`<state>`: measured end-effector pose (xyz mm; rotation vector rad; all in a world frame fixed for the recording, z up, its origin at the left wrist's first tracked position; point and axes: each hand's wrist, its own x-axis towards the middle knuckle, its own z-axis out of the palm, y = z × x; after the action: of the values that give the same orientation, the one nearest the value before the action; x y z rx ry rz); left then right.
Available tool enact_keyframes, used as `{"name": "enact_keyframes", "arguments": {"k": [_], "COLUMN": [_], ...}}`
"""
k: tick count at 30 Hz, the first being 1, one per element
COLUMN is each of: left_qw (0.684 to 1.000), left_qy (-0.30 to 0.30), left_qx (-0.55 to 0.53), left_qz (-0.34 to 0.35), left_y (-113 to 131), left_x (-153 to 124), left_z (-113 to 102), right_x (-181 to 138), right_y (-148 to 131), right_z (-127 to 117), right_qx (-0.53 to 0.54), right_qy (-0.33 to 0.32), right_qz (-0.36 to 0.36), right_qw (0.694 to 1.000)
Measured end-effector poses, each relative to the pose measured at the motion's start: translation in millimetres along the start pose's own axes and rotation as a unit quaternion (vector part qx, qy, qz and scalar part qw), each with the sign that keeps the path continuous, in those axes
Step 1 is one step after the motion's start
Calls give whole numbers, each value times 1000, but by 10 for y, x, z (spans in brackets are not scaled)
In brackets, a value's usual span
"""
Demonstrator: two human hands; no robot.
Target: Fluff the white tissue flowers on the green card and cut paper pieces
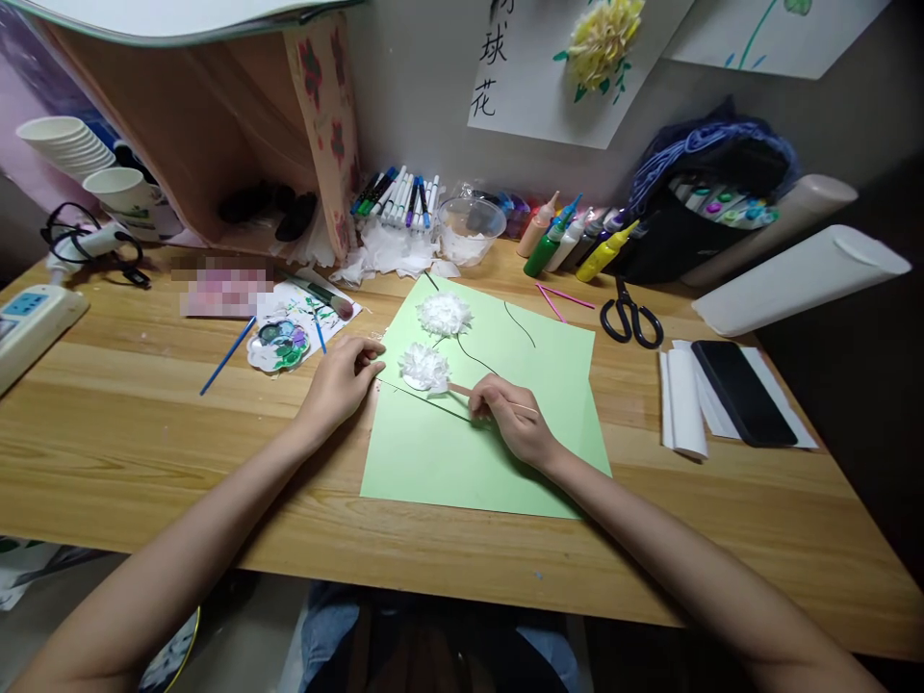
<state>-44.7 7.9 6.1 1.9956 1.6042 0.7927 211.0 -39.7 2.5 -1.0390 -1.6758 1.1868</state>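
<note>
A light green paper sheet [498, 423] lies on the wooden desk [144, 423] with thin black stem lines drawn on it. Two white tissue flowers sit on it, one farther back [444, 314] and one nearer [425, 368]. My right hand [509, 416] rests on the sheet, fingers pinched round a thin stick [462, 389] whose tip touches the nearer flower. My left hand [343, 380] lies at the sheet's left edge, fingers curled and pressing on the paper's edge beside that flower.
A paint palette [278, 345], blue brush [227, 355] and painted paper lie left. Markers [397, 197], a plastic bowl [471, 229] and paint bottles [570, 243] line the wall. Scissors [629, 316], a phone [743, 391] and rolled white paper [798, 277] are right. Paper cups [68, 144] stand far left.
</note>
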Motion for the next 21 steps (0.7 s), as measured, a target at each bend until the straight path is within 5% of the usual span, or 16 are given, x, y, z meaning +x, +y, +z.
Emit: {"name": "enact_keyframes", "arguments": {"k": [8,21], "left_qw": [1000,1000], "left_qy": [3,7], "left_qx": [-2,-4], "left_qz": [10,7], "left_y": [-32,-45], "left_x": [2,0], "left_z": [20,31], "right_x": [66,632], "right_y": [-8,-402], "right_z": [18,103], "right_qx": [-25,-74], "right_qy": [-13,-48], "right_qz": [1,96], "right_qw": [1000,991]}}
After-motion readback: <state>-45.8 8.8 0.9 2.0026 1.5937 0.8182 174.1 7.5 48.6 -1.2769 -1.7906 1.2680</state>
